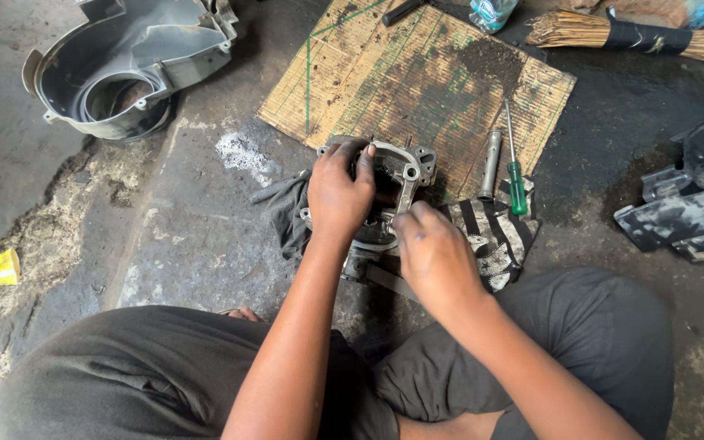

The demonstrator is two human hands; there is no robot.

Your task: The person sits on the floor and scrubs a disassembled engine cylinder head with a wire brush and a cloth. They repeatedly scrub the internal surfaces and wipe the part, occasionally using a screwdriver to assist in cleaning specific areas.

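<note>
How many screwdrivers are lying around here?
1: a green-handled screwdriver lies at the mat's right edge, beside a metal tube. Others may be hidden under the cloths.

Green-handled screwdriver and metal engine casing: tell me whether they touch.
Apart. The head view shows the green-handled screwdriver lying right of the metal engine casing, with a metal tube and bare mat between them.

Operator wears dark grey trousers [605, 326] of plain, slightly creased cloth, covering both legs to the frame edges; no pattern or markings visible. Both forearms bare, no sleeves, watch or gloves in view. Left hand [337, 191] and right hand [432, 253] bare, both smudged with dark grime across knuckles and fingers; a few bare toes [244, 314] show beside the left trouser leg.
</note>
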